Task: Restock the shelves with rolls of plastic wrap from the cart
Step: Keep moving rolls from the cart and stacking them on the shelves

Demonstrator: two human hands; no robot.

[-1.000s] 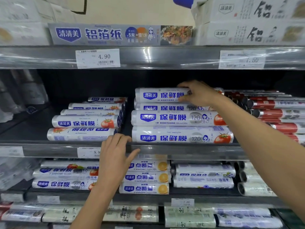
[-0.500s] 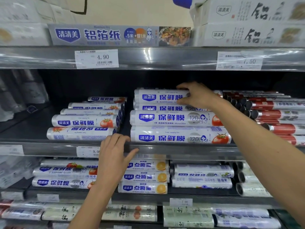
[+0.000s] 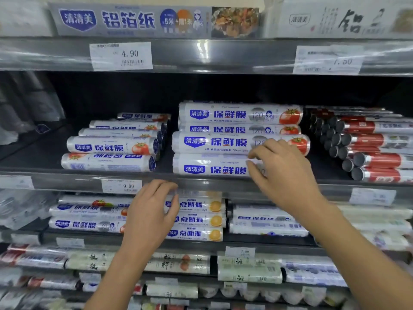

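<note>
right fingers (image 3: 264, 151): half-curled and spread, holding nothing; the tips sit at the seam between two rolls. Contact looks likely, but I cannot tell for sure.
right hand (image 3: 288, 180): reaches in over the shelf's front edge, right of centre.
left fingers (image 3: 162, 185): bent, tips resting on the shelf lip; nothing held.
left hand (image 3: 149, 213): just below the front edge, right of the price tag (image 3: 121, 186).
front roll (image 3: 210, 168): plastic wrap, lying along the front edge of the shelf (image 3: 223, 184), label outward; its right end is hidden by the hand.
second roll (image 3: 223, 142): directly behind the first and touching it, with more rolls behind toward the back.
neighbours: shorter rolls (image 3: 107, 162) toward the left end, a gap between; red rolls (image 3: 380, 158) lie end-on toward the right end.
cart: not in view.
step, my reading: squaring up rolls already placed.
doing it well: push with flat fingertips rather than pinching, since the film looks slippery. Keep each roll parallel to the front edge, label forward, seated behind the lip so it cannot roll off. Brace with the left hand.
</note>
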